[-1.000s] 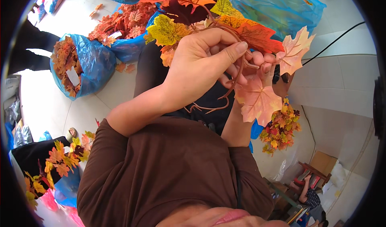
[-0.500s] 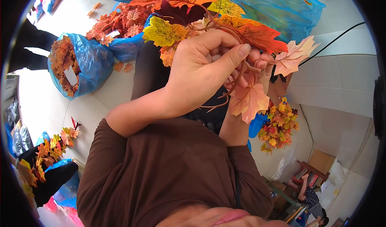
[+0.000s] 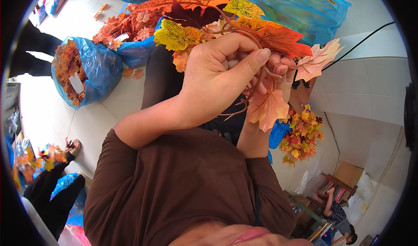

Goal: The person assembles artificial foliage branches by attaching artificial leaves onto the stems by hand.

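Both hands are raised together in front of my chest, closed on an artificial maple leaf garland [image 3: 281, 39]. My left hand [image 3: 222, 74] pinches its brown stem between thumb and fingers. Partly hidden behind it, my right hand [image 3: 282, 69] grips the stems close by. Orange, yellow and dark red leaves spread above the fingers. A pale peach leaf [image 3: 320, 59] sticks out to the right, and another peach leaf [image 3: 267, 108] hangs below the hands. A loose stem end curls under my left palm. The exact spot where the fingertips meet is partly covered.
A blue bag [image 3: 102, 69] of brown-orange leaves stands on the floor at left, with a red-orange leaf heap [image 3: 130, 26] beyond it. Another blue bag [image 3: 296, 10] lies at the far side. Yellow-red leaves [image 3: 302, 135] hang at right. Another person's legs [image 3: 54, 198] show at lower left.
My hands and the garland have barely moved; the lower peach leaf has shifted slightly left. At lower left, the other person's leafy strand has moved left, and a sandalled foot now shows.
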### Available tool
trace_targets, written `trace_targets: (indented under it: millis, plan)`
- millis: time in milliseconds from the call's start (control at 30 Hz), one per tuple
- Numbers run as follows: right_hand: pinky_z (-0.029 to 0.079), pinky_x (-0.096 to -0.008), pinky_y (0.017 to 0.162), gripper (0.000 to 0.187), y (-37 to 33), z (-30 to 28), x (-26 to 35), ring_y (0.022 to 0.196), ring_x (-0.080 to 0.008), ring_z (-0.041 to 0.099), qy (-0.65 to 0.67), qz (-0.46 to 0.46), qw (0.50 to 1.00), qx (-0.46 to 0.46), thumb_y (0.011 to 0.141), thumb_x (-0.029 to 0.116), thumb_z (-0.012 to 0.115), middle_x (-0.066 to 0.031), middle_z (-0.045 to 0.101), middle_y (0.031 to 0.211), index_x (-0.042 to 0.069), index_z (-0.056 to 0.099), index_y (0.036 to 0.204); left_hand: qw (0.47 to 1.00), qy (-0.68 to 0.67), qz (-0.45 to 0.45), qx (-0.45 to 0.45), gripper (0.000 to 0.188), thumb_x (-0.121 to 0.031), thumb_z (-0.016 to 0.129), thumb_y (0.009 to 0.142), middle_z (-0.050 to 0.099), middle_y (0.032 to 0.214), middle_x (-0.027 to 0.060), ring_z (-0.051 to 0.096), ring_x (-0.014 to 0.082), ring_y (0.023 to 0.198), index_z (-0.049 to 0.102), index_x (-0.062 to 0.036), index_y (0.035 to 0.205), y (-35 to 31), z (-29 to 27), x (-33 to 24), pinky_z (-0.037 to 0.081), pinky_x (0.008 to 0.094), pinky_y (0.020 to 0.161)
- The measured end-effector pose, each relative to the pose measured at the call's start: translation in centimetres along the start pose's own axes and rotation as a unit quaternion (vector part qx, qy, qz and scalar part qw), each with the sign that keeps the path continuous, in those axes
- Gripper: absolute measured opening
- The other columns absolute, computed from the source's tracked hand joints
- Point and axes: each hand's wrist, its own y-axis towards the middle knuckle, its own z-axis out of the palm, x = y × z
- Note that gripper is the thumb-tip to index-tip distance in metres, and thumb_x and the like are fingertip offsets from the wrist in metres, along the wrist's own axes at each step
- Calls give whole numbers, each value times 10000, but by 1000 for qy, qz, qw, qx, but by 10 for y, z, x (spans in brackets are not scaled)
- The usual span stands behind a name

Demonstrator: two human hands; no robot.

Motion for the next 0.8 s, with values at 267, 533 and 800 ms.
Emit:
trace_targets:
  millis: [267, 533, 800]
  plan:
    - [491, -272, 674, 178, -1, -1, 2, 825, -188, 552, -7, 11, 1000, 5, 745, 80, 664, -84, 560, 837, 51, 559, 887, 1000, 18, -4, 6, 122, -98, 525, 864, 603, 682, 71, 615, 120, 572, 547, 21, 865, -1, 1, -1, 478, 197, 471]
    - [494, -249, 644, 153, 0, 1, 0, 774, -173, 560, 7, -15, 1000, 21, 755, 61, 649, -87, 561, 833, 54, 562, 880, 1000, 3, 4, -3, 122, -99, 530, 862, 604, 675, 66, 612, 110, 571, 549, 21, 860, -2, 2, 1, 474, 191, 472]
    - [522, -272, 687, 157, -3, -7, 1, 891, -168, 540, -105, -37, 993, 43, 814, 152, 590, -53, 541, 914, 110, 543, 958, 1000, 9, 7, 3, 119, -98, 533, 860, 603, 673, 59, 605, 99, 571, 546, 20, 862, -2, 4, 1, 474, 188, 478]
